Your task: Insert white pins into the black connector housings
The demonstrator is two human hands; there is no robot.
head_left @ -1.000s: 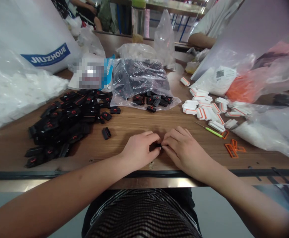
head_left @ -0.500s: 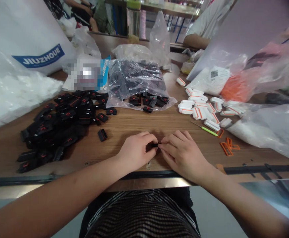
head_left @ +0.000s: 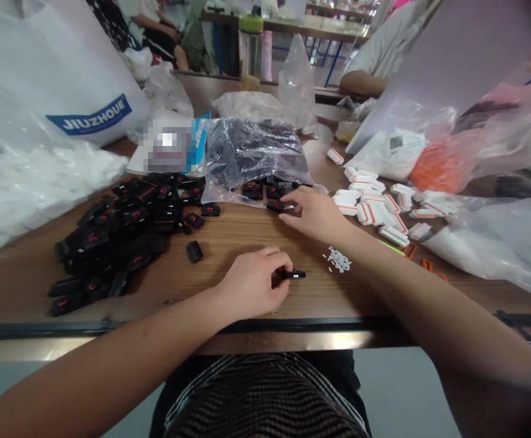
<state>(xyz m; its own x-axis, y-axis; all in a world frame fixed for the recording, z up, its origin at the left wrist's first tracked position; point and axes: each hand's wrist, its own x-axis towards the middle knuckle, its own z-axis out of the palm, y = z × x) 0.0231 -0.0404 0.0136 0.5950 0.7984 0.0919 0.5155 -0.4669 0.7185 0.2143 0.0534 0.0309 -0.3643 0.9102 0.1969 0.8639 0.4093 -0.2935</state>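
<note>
My left hand (head_left: 258, 277) is closed, pinching a black connector housing (head_left: 296, 275) with two white spots on its face. My right hand (head_left: 313, 213) reaches forward to the mouth of a clear bag (head_left: 256, 152) full of black connectors. Its thumb and index finger are spread beside a loose black connector (head_left: 274, 205); whether they touch it I cannot tell. Below the right hand lies a small heap of tiny white pieces (head_left: 339, 260). A single black connector (head_left: 194, 251) rests left of my left hand.
A big pile of black connectors (head_left: 123, 228) spreads at the left. White parts with orange strips (head_left: 374, 204) lie at the right, near orange frames (head_left: 426, 265) and a green-handled tool (head_left: 390, 246) partly behind my forearm. A bottle (head_left: 250, 52) stands at the back.
My right hand has left the left hand and moved forward to the bag's mouth, uncovering the tiny white pieces. My left hand still grips the connector, now more visible. The view has shifted slightly.
</note>
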